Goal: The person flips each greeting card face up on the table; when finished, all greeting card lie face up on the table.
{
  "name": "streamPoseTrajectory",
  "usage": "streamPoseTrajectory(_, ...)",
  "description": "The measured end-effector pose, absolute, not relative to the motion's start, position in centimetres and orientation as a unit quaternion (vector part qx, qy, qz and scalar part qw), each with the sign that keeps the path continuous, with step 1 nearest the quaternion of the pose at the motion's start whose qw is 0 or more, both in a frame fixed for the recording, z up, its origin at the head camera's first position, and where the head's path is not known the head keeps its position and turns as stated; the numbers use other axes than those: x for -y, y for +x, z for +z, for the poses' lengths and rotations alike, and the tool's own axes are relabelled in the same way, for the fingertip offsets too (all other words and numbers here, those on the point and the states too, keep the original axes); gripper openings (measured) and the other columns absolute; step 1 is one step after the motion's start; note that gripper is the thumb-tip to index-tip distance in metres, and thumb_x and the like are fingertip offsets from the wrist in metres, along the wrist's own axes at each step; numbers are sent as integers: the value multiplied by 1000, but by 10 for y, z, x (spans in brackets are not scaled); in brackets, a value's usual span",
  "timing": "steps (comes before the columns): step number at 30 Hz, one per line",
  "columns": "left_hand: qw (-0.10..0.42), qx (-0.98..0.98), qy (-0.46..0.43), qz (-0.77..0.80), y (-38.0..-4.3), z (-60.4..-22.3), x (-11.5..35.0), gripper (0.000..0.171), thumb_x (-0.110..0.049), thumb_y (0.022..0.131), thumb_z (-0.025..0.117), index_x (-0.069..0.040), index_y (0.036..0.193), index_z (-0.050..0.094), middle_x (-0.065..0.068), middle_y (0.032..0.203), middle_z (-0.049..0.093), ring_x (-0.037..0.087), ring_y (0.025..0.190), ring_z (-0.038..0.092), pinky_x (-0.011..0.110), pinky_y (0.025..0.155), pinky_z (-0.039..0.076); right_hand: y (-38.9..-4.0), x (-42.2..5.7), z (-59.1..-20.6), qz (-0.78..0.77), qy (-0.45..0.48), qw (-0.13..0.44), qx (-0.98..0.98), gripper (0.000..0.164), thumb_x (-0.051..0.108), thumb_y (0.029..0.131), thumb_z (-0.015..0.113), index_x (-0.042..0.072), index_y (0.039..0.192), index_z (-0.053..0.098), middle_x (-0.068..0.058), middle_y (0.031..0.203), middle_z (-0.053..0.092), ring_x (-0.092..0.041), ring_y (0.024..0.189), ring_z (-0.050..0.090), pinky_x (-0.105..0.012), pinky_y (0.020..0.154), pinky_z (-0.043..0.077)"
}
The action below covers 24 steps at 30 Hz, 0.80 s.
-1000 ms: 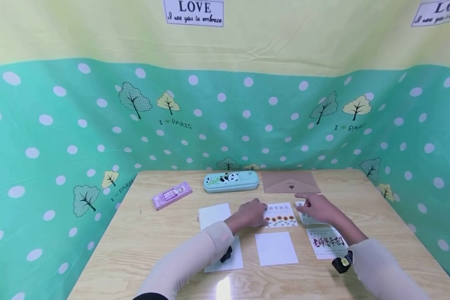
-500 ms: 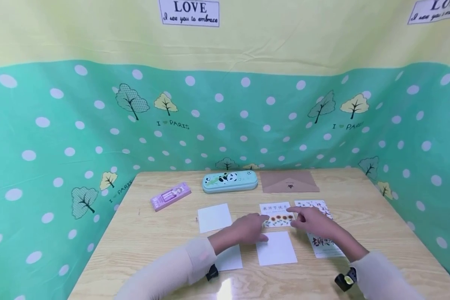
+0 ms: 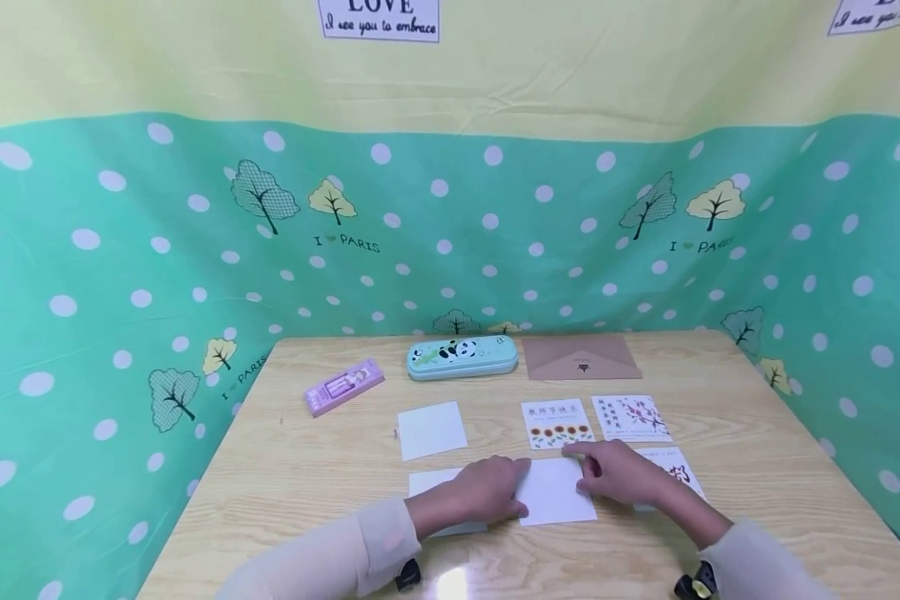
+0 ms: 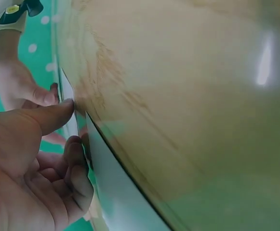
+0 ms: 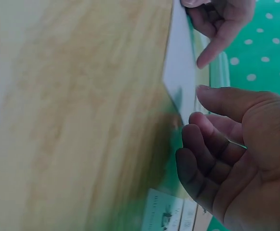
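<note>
In the head view a blank white card (image 3: 557,493) lies on the table between both hands. My left hand (image 3: 489,490) touches its left edge with thumb and forefinger. My right hand (image 3: 617,473) is at its right edge, forefinger stretched over the top corner and thumb by the side. Just behind lies a sunflower card (image 3: 557,437). To its right is a blossom card (image 3: 633,418), and a card with dark lettering (image 3: 671,465) is partly hidden by my right hand. The wrist views show the left thumb (image 4: 58,115) and right thumb (image 5: 226,100) at the blank card.
Two more white cards lie left: an upper one (image 3: 432,430) and a lower one (image 3: 427,482) partly under my left forearm. At the back are a purple box (image 3: 343,387), a panda pencil case (image 3: 462,360) and a brown envelope (image 3: 581,360). A dotted curtain (image 3: 390,221) encloses the table (image 3: 285,500).
Both hands have moved from the sunflower card toward me to the blank white card. The right hand has left the blossom card, which now shows whole.
</note>
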<state>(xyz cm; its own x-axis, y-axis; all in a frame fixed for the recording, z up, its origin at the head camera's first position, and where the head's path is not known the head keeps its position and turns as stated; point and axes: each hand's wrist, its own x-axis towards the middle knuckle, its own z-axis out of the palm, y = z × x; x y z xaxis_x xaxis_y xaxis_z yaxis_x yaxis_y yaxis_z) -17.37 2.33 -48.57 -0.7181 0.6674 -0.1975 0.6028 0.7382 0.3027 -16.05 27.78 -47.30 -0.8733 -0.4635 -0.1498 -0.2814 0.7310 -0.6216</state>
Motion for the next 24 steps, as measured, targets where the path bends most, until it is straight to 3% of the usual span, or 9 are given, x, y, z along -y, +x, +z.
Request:
streamPoseTrajectory(7, 152, -919, 350, 101, -176, -482, -23, 54, -43, 86, 79, -14, 129, 61, -5, 80, 61, 7, 67, 54, 23, 59, 46, -158, -278, -476, -296, -183, 140, -927, 52, 12, 88, 77, 2, 136, 62, 10, 71, 56, -1, 59, 47, -20, 54, 40)
streamPoseTrajectory(12, 157, -921, 345, 93, -178, -481, -27, 56, -44, 86, 79, -15, 131, 61, -1, 89, 67, 10, 74, 60, 23, 64, 50, -159, -278, -479, -289, -164, 121, -935, 44, 11, 87, 77, 5, 129, 67, 10, 71, 56, -2, 59, 47, -21, 54, 40)
streamPoseTrajectory(24, 162, -930, 323, 69, -169, -476, -32, 44, -42, 85, 80, -15, 115, 62, 1, 78, 62, 13, 63, 54, 28, 53, 45, -163, -269, -484, -322, -105, 133, -931, 23, 20, 90, 76, 12, 111, 67, 3, 74, 55, -9, 62, 47, -23, 56, 39)
